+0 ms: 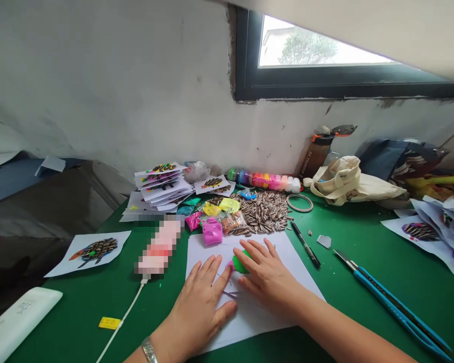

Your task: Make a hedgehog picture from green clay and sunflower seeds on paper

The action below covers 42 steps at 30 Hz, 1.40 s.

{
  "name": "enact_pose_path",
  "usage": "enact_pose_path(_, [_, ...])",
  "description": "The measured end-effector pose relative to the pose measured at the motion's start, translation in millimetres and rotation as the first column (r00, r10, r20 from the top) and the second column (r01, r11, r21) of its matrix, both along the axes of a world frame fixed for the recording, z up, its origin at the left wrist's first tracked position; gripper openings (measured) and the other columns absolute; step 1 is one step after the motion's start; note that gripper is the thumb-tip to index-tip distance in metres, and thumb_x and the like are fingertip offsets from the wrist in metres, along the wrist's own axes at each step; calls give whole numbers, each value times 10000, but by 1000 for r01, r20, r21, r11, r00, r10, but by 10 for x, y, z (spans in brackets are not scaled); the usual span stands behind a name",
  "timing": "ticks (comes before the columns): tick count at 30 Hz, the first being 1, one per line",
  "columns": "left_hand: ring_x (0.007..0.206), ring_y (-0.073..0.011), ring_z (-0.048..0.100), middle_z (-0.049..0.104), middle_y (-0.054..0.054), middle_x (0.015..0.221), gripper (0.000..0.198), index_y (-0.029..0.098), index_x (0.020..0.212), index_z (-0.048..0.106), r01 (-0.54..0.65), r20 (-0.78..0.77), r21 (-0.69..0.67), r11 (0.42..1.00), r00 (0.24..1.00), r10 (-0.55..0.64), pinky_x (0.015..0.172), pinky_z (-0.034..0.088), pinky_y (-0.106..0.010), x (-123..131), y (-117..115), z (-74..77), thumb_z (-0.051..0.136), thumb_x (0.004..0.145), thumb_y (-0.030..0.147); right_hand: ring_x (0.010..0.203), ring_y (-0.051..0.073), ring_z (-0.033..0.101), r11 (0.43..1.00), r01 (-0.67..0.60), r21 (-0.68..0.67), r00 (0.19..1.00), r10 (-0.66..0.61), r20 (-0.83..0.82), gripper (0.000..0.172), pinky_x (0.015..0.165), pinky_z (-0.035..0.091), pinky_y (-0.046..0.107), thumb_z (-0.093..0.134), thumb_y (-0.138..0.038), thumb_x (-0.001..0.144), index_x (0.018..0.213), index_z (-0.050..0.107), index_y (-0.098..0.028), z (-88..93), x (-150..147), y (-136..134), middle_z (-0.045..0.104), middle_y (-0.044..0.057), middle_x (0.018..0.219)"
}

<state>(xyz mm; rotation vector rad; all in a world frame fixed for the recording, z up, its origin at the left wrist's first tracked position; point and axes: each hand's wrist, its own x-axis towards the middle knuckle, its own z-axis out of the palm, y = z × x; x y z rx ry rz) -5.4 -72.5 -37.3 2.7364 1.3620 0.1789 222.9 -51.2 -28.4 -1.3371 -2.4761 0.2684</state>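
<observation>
A white sheet of paper (287, 272) lies on the green table (363, 262) in front of me. My left hand (200, 307) lies flat on the sheet, fingers spread, holding nothing. My right hand (267, 275) rests on the sheet just right of it, fingers stretched over a lump of green clay (239, 264) that it presses against the paper. A bit of pink clay shows at the left edge of the green lump.
Behind the sheet lie small bags of coloured clay (212, 229), a heap of sunflower seeds (265, 212), a row of clay tubs (267, 180) and stacked seed pictures (162, 186). A black pen (305, 244), blue scissors (389, 297), a tape ring (300, 202) and a cloth bag (348, 184) lie right.
</observation>
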Motion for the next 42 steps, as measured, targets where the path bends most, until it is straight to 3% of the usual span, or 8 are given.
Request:
enact_pose_path(7, [1372, -345, 362, 345, -121, 1524, 710, 303, 1512, 194, -7, -3, 36, 999, 1000, 7, 1053, 389, -572, -11, 3, -43, 541, 900, 405, 1029, 222, 562, 989, 147, 20, 989, -147, 29, 329, 896, 393, 360, 402, -188, 930, 1168, 626, -232, 377, -219, 698, 670, 79, 1146])
enact_pose_path(12, [1343, -360, 404, 403, -122, 1496, 674, 275, 1505, 252, 7, 96, 260, 966, 995, -33, 1014, 452, -538, -106, 49, -286, 528, 902, 397, 1095, 281, 509, 975, 220, 1, 972, -220, 88, 355, 923, 342, 423, 539, -276, 839, 1181, 611, -215, 275, -508, 1259, 676, 99, 1123])
enact_pose_path(17, [1322, -324, 440, 472, -85, 1454, 571, 264, 1462, 361, 11, 178, 290, 957, 982, -65, 1036, 459, -492, -164, 92, -400, 496, 920, 381, 1087, 309, 510, 972, 231, -32, 970, -228, 82, 369, 960, 273, 512, 582, -199, 761, 1121, 652, -236, 104, -614, 1401, 703, 95, 996])
enact_pose_path(27, [1299, -233, 479, 565, -50, 1364, 409, 248, 1315, 525, -47, 409, 248, 968, 911, -61, 1049, 477, -370, -122, 59, 129, 539, 908, 214, 854, 169, 610, 968, 239, -77, 907, -251, -339, 414, 780, 463, 277, 448, -127, 819, 1166, 665, -187, 323, -466, 1255, 678, 71, 1003])
enact_pose_path(30, [1303, -215, 472, 542, -44, 1385, 379, 263, 1303, 536, -110, 550, 199, 974, 835, -18, 1069, 452, -363, -13, 135, 437, 514, 927, 218, 713, 152, 587, 954, 237, -185, 778, -300, -551, 357, 649, 461, 265, 498, -216, 827, 1133, 666, -140, 358, -349, 1056, 665, 53, 841])
enact_pose_path(33, [1343, -254, 419, 492, -56, 1434, 446, 277, 1361, 491, -145, 630, 80, 986, 774, 63, 1110, 383, -452, 150, 312, 656, 537, 920, 324, 617, 130, 533, 912, 36, -408, 437, -381, -815, 345, 566, 414, 257, 654, -319, 748, 1042, 692, -143, 429, -250, 818, 627, 10, 710])
enact_pose_path(36, [1358, -299, 392, 471, -95, 1452, 611, 245, 1402, 454, -130, 701, -181, 975, 679, 220, 1109, 348, -500, 316, 510, 698, 622, 849, 443, 622, 120, 534, 847, -112, -520, 226, -488, -843, 377, 587, 425, 264, 766, -338, 650, 974, 708, -154, 524, -199, 592, 662, 19, 761])
enact_pose_path(42, [927, -247, 659, 727, -86, 1011, 461, 156, 1134, 691, 278, 732, -672, 686, 391, 558, 806, 525, -346, 498, 637, 445, 697, 782, 454, 660, 118, 566, 768, -256, -587, 115, -579, -808, 378, 632, 456, 254, 786, -428, 669, 931, 713, -166, 465, -172, 334, 658, 10, 742])
